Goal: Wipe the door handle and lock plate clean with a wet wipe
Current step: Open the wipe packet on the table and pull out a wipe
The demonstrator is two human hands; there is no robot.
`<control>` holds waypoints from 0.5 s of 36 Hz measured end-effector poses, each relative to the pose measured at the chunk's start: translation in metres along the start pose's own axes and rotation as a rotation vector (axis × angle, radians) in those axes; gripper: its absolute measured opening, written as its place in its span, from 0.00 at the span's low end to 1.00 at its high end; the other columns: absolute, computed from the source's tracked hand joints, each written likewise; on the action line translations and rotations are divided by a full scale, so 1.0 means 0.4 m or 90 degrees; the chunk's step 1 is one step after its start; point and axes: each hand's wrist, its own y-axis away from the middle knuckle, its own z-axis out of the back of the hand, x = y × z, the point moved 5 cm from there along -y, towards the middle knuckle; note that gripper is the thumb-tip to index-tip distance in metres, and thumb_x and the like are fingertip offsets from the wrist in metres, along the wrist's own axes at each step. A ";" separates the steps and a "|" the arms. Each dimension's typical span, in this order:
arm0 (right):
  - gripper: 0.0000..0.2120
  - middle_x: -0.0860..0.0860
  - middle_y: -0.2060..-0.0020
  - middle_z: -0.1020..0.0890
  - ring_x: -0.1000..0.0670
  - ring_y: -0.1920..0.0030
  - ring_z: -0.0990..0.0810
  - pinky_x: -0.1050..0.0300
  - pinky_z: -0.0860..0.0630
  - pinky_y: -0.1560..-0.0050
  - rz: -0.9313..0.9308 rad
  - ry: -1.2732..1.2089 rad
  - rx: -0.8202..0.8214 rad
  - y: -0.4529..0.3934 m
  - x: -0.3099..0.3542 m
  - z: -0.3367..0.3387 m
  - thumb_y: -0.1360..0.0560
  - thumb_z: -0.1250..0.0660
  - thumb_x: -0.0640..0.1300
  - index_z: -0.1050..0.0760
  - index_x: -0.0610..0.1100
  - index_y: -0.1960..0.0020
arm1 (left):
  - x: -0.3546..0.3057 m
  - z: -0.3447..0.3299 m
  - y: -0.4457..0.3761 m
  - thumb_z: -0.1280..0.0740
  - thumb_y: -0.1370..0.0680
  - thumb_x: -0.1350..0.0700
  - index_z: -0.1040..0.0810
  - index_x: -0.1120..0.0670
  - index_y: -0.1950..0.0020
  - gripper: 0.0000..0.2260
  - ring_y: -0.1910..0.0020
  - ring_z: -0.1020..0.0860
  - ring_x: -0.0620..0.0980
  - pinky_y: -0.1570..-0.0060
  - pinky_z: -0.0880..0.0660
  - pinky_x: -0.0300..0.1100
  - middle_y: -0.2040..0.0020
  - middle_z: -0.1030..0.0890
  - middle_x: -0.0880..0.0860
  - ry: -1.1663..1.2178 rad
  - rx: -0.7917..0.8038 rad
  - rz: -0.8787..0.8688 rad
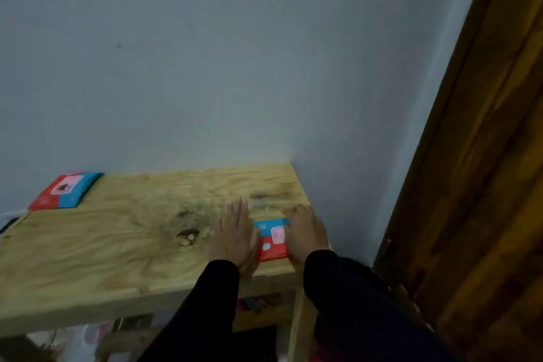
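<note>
A small red and blue wet wipe pack (272,239) lies on the wooden table (102,244) near its right front corner. My left hand (235,233) rests flat on the table with straight fingers, its thumb side against the pack's left edge. My right hand (307,229) lies over the pack's right edge with fingers bent at the tips; whether it grips the pack is unclear. The wooden door (484,170) stands at the right. No handle or lock plate shows.
A second, larger red and blue wipe pack (66,191) lies at the table's far left against the grey wall (235,53). Dark stains and a knot mark the tabletop's middle. Shelves with blurred items sit under the table.
</note>
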 end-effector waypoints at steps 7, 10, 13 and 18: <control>0.15 0.45 0.47 0.25 0.44 0.44 0.28 0.50 0.28 0.44 0.047 -0.064 0.067 -0.003 0.006 -0.032 0.23 0.42 0.37 0.23 0.48 0.41 | -0.012 -0.069 0.007 0.49 0.19 0.43 0.59 0.53 0.23 0.31 0.24 0.59 0.47 0.28 0.56 0.51 0.22 0.59 0.50 0.091 0.121 -0.085; 0.14 0.46 0.48 0.26 0.45 0.44 0.29 0.51 0.29 0.44 0.061 -0.080 0.083 -0.008 0.003 -0.035 0.22 0.42 0.41 0.22 0.51 0.42 | -0.019 -0.082 -0.001 0.48 0.20 0.42 0.58 0.52 0.23 0.31 0.24 0.58 0.46 0.28 0.57 0.51 0.22 0.58 0.50 0.094 0.121 -0.109; 0.13 0.47 0.48 0.26 0.46 0.43 0.30 0.51 0.29 0.42 0.065 -0.098 0.101 -0.015 0.002 -0.035 0.22 0.40 0.42 0.20 0.52 0.45 | -0.025 -0.092 -0.008 0.48 0.20 0.41 0.58 0.51 0.23 0.32 0.24 0.58 0.46 0.28 0.58 0.52 0.22 0.57 0.49 0.083 0.122 -0.120; 0.12 0.46 0.49 0.27 0.46 0.44 0.30 0.50 0.29 0.43 0.075 -0.096 0.111 -0.024 0.003 -0.035 0.23 0.40 0.42 0.19 0.51 0.48 | -0.026 -0.102 -0.013 0.48 0.21 0.40 0.56 0.51 0.23 0.32 0.24 0.58 0.46 0.29 0.59 0.53 0.22 0.55 0.49 0.064 0.132 -0.116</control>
